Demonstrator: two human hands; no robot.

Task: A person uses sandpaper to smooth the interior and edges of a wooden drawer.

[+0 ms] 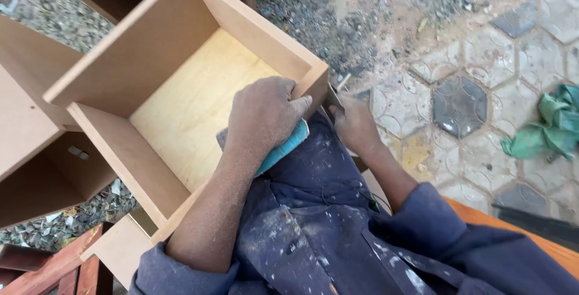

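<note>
left hand (pixel 263 114) clamped on a teal sanding block (pixel 282 149) against the wooden drawer box (pixel 151 60), right hand (pixel 356 127) gripping its corner

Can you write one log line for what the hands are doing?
left hand: presses teal sanding pad on open wooden drawer box | right hand: steadies box corner

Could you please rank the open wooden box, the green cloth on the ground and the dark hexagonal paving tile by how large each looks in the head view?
1. Open wooden box, clearly largest, though nearest.
2. Green cloth and dark hexagonal paving tile: look alike, unranked.
</note>
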